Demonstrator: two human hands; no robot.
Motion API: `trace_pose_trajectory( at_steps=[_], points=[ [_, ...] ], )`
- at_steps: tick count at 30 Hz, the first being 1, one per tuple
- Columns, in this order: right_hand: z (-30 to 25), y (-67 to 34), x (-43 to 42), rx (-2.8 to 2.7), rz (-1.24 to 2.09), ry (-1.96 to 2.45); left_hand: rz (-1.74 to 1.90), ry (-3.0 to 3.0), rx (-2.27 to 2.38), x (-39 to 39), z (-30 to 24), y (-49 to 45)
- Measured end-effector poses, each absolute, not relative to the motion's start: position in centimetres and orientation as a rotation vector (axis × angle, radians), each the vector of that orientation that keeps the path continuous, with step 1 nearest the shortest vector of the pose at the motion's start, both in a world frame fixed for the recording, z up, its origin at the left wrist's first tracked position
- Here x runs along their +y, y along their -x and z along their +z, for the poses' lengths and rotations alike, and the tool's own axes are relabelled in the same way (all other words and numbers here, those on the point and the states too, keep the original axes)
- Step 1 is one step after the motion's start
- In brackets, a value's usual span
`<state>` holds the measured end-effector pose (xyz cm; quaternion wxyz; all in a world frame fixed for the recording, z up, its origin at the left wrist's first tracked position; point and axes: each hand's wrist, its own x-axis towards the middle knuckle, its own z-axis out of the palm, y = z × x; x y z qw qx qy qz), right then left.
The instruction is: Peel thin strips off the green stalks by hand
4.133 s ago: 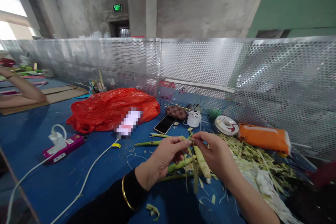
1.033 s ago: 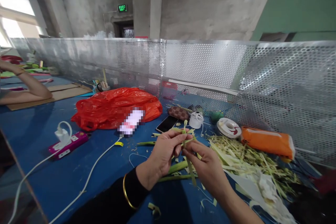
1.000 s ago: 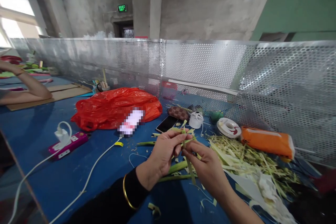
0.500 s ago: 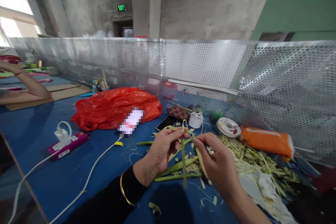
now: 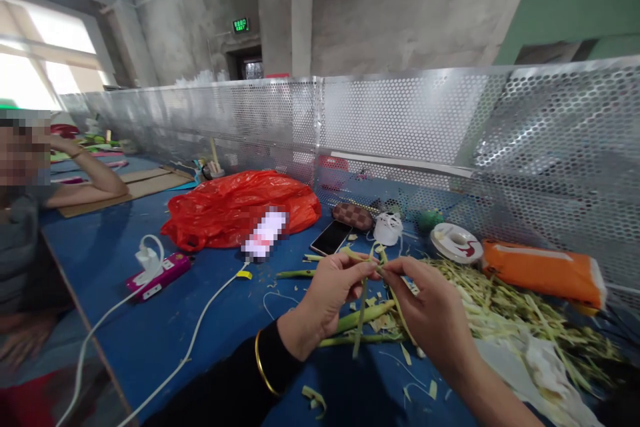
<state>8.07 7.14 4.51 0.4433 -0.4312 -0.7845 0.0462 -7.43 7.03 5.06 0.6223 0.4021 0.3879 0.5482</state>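
Along the far edge of the worktop [image 5: 230,327] stands a mesh screen [image 5: 400,117]; before it lie a red bag [image 5: 215,213], a black phone [image 5: 332,237], a case [image 5: 353,215] and an orange pack [image 5: 543,272]. Mid-worktop, left hand [image 5: 327,297] and right hand [image 5: 433,300] meet, each grip pinching green strips [image 5: 361,323] above stalks [image 5: 371,313]. Shreds [image 5: 520,310] heap rightward. A co-worker [image 5: 23,240] is at the left edge. Grey wall [image 5: 400,13] rises behind.

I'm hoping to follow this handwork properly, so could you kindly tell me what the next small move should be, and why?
Perhaps the right hand should gently snug up the green strip while the left hand holds firm: the hands nearly meet by its upper part, the left appears to pinch it, and its lower end hangs free.
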Motion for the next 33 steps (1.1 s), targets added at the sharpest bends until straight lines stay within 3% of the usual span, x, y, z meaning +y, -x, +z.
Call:
trace_pose_trajectory(
  at_steps=[8,18,24,29,33],
  points=[
    [5.4,-7.9,6.3,-1.946,0.104,1.094,1.314,-0.93,0.955,7.1,5.2,7.3],
    [5.1,-7.9,7.8,-1.44,1.115,1.077,1.05,-1.029,0.889,6.8,5.2,7.6],
    [5.2,-7.0,7.2,-1.134,1.321,0.971,1.039,-1.017,0.931,6.6,5.1,7.0],
    [4.6,-6.7,7.3,-1.1,1.297,0.997,1.017,-1.034,0.976,6.6,4.9,6.8],
    [4.7,-7.7,7.9,-1.46,0.93,1.174,0.986,-1.073,1.022,6.7,4.8,6.8]
  ],
)
